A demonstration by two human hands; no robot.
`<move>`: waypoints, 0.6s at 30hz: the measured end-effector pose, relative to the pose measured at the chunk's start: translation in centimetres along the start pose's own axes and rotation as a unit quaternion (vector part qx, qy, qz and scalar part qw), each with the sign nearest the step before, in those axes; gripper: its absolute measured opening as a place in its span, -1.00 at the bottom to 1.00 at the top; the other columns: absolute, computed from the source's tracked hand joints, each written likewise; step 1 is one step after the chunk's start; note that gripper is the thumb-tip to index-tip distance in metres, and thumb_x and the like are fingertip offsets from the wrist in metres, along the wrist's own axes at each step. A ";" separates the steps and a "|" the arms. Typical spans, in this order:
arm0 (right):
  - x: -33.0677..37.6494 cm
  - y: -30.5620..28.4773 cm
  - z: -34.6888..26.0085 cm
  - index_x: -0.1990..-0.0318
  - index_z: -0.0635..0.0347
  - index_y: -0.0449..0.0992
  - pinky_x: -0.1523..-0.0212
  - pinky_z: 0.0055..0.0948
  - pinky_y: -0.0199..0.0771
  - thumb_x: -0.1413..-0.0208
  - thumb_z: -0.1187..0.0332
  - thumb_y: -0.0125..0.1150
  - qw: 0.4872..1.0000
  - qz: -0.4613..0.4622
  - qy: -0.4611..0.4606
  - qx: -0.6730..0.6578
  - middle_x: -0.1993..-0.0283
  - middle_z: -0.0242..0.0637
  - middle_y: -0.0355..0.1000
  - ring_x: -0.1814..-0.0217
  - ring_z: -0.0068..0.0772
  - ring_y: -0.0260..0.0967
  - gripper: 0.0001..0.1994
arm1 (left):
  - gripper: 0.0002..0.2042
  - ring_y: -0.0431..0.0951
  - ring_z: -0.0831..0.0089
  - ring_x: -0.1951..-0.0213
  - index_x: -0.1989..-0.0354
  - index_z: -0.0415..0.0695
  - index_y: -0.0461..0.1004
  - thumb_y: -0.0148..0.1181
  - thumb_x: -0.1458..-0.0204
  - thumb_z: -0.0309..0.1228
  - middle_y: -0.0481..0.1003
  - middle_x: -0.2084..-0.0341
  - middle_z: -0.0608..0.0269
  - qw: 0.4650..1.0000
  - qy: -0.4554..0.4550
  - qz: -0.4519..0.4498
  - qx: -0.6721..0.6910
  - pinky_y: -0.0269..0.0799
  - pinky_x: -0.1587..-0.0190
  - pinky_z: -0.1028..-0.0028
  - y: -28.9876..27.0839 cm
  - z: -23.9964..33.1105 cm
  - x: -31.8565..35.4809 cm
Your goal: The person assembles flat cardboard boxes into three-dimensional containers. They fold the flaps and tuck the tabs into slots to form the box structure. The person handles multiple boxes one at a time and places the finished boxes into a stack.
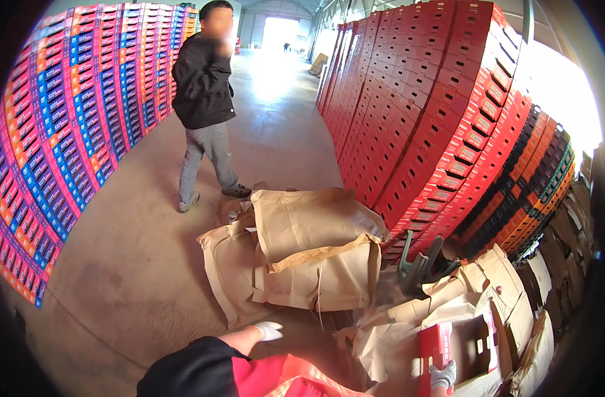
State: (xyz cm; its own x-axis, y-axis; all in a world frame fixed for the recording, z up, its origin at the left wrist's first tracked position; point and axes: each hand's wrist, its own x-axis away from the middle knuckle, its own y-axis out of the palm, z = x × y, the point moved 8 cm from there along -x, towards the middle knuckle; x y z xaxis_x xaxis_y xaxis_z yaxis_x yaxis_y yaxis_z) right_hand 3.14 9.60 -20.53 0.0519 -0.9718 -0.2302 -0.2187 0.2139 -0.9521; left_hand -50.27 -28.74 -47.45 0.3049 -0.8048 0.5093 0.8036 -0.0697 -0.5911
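At the lower right, my right hand (442, 376) in a white glove is closed over the near edge of a red cardboard box (436, 342). The box has slots cut in its walls and sits among crumpled brown paper (382, 347). My left hand (269, 331), gloved white too, is held out over the floor with its fingers stretched and nothing in it. Just beyond it lies a heap of large brown paper sacks (315, 228), one on top of another.
A person (206, 99) in a black jacket stands beyond the sacks. Stacked coloured cartons (84, 119) form a wall at left, and red cartons (408, 99) tower at right. Green plastic chair-like parts (418, 264) stand by the sacks. Flattened brown cardboard (501, 278) lines the right.
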 end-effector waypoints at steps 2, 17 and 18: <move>-0.1 -0.1 -0.3 -0.08 0.25 0.37 -0.09 -0.17 0.42 0.46 0.17 0.60 1.000 0.007 0.000 0.006 0.02 -0.06 0.45 -0.05 0.02 0.42 -0.18 | -0.41 0.34 0.13 -0.28 -0.25 -0.02 0.39 0.06 -0.08 0.03 0.36 -0.26 0.09 0.993 -0.081 -0.076 -0.028 0.23 -0.31 0.24 0.4 -7.0 3.2; 6.1 -3.7 -3.3 -0.10 0.17 0.32 0.05 -0.12 0.45 0.36 -0.04 0.57 0.994 0.097 -0.032 0.040 0.11 -0.14 0.42 0.04 -0.05 0.43 -0.16 | -0.49 0.35 0.03 -0.24 -0.12 -0.09 0.48 0.01 -0.11 -0.01 0.37 -0.20 -0.03 0.959 -0.249 -0.034 -0.135 0.26 -0.26 0.17 -1.0 -24.0 26.9; 6.9 -4.4 -3.0 -0.09 0.17 0.33 0.05 -0.12 0.45 0.36 -0.03 0.57 0.995 0.090 -0.030 0.029 0.11 -0.15 0.42 0.05 -0.05 0.43 -0.16 | -0.46 0.33 0.04 -0.26 -0.15 -0.09 0.46 0.01 -0.12 0.02 0.36 -0.22 -0.03 0.964 -0.190 -0.059 -0.176 0.24 -0.28 0.18 -1.1 -22.6 25.5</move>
State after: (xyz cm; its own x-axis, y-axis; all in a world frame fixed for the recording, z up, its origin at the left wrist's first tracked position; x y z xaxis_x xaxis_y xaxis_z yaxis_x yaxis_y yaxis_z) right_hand 1.53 1.62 -17.37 0.0745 -0.9097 -0.4085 -0.1728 0.3917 -0.9037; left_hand -54.90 -62.50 -47.96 0.4405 -0.5103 0.7386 0.6407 -0.3975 -0.6568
